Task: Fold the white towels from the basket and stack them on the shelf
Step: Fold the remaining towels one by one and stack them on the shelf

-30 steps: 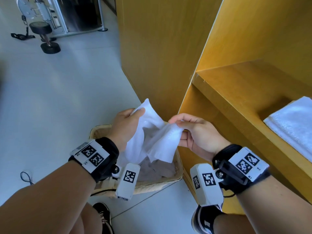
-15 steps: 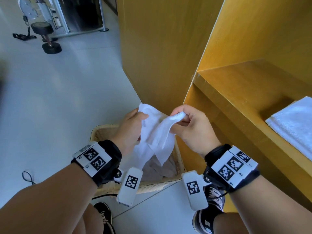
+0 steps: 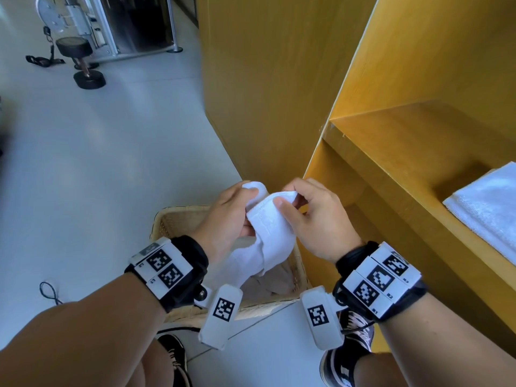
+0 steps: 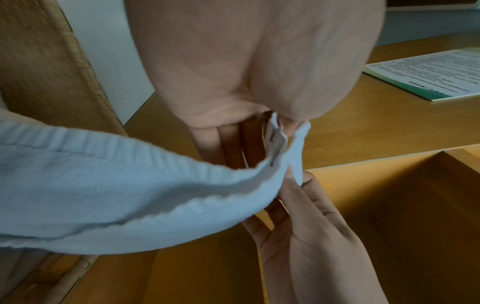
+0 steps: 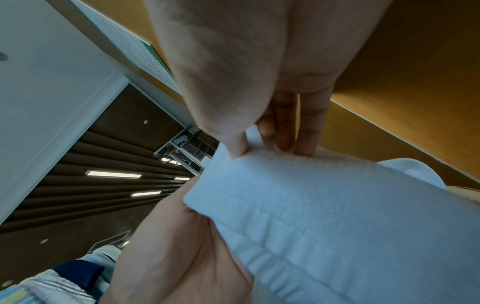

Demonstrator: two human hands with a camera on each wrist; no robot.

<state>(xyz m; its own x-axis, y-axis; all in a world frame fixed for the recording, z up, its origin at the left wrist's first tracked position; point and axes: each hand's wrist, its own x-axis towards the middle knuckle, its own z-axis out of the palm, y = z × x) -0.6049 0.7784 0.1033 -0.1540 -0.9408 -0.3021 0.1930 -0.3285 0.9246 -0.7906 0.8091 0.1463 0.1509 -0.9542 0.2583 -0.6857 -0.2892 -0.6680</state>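
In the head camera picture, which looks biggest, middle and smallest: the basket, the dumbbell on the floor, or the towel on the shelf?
1. basket
2. folded towel, partly cut off
3. dumbbell, but it is farther away

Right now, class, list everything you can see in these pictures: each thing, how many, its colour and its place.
white towel: one, white, held above the basket.
wicker basket: one, tan, on the floor.
folded towel: one, white, on the shelf.
shelf unit: one, yellow wood, right.
printed leaflet: one, white and green, on a shelf board.
dumbbell: one, black, far floor.
left hand: one, pinching the towel.
right hand: one, pinching the towel.
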